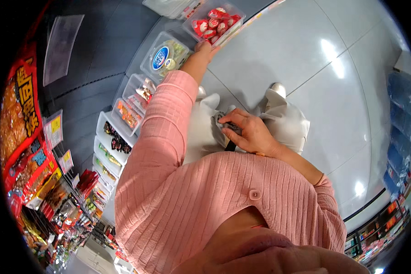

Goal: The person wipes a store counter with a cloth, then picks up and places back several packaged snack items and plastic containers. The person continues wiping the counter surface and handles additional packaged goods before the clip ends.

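Observation:
My left hand (205, 51) reaches forward to the near corner of a clear plastic tub (226, 39) and touches it. Its fingertips are partly hidden, so a firm grip cannot be told. Inside the tub lie several red-and-white wrapped sweets (213, 23). My right hand (245, 128) is in front of my waist, its thumb and fingers closed around a crumpled grey cloth (221, 118). Beside my left forearm stands a lidded clear tub (147, 56) with a round blue-and-white label and pale green packets inside.
A row of open bins (97, 137) with wrapped sweets runs along the left. Bagged snacks (17, 113) hang beyond them, with price tags (53, 132) nearby. Pale floor tiles (304, 44) lie ahead and right. Blue plastic-wrapped goods (400, 137) stand at the far right.

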Demonstrator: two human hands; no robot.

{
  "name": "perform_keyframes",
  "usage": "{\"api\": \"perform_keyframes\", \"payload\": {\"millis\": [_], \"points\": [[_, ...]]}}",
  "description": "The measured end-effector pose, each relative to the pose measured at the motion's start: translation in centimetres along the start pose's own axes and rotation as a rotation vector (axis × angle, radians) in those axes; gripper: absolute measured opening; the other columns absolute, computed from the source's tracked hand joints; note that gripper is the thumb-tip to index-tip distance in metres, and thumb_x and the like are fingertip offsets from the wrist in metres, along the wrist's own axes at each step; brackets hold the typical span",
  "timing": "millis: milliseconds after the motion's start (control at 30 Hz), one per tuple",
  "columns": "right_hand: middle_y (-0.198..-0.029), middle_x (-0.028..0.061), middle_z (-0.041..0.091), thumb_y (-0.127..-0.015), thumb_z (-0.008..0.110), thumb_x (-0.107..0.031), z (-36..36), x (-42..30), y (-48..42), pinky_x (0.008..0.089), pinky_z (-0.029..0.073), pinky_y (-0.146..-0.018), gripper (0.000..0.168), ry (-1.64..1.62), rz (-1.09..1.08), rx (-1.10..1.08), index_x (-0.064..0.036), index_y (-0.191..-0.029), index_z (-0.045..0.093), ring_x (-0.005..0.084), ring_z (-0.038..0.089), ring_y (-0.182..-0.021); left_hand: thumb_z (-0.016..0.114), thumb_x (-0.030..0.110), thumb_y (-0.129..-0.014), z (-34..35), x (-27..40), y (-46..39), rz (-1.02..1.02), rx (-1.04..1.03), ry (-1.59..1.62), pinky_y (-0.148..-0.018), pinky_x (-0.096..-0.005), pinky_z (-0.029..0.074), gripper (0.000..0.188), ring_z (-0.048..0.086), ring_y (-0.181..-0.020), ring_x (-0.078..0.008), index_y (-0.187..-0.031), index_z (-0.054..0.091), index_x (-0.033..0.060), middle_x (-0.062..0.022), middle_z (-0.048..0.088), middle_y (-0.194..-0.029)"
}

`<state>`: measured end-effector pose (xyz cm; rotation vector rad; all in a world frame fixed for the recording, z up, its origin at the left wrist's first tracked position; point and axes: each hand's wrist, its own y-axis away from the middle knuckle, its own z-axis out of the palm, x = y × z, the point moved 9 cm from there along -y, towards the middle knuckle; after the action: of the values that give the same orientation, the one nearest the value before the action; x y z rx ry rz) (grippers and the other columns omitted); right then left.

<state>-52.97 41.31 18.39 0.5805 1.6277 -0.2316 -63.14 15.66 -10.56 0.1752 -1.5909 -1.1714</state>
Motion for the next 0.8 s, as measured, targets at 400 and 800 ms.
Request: {"api": "perform_keyframes", "payload": {"millis": [400, 800], "points": [[-0.12, 0.0091, 0.054, -0.08, 0.068, -0.006, -9.6, 0.7, 1.8, 0.0298, 0.047, -0.087, 0.042, -0.64, 0.123, 0.585, -0.002, -0.12, 0.054, 0.0168, 0.055, -0.104, 0.046, -0.007, -0.083, 0.7, 4.1, 25.3, -0.239, -0.509, 0.217, -0.106, -0.0369, 0.041, 0.043, 0.05, -0.12, -0.0343, -0.124, 0.039, -0.0177, -0.0268, 0.049, -0.127], [-0.104, 0.0157, 0.065, -0.079, 0.065, -0.024, -17.2, 15.8, -24.7, 0.0351, 0.05, -0.084, 0.041, -0.034, -0.139, 0.716, -0.003, -0.114, 0.061, 0.0278, 0.064, -0.095, 0.042, -0.01, -0.087, -6.3, 6.1, 27.3, -0.014, -0.264, 0.582, -0.107, -0.0372, 0.041, 0.046, 0.044, -0.126, -0.0338, -0.133, 0.038, -0.0064, -0.021, 0.045, -0.134]]}}
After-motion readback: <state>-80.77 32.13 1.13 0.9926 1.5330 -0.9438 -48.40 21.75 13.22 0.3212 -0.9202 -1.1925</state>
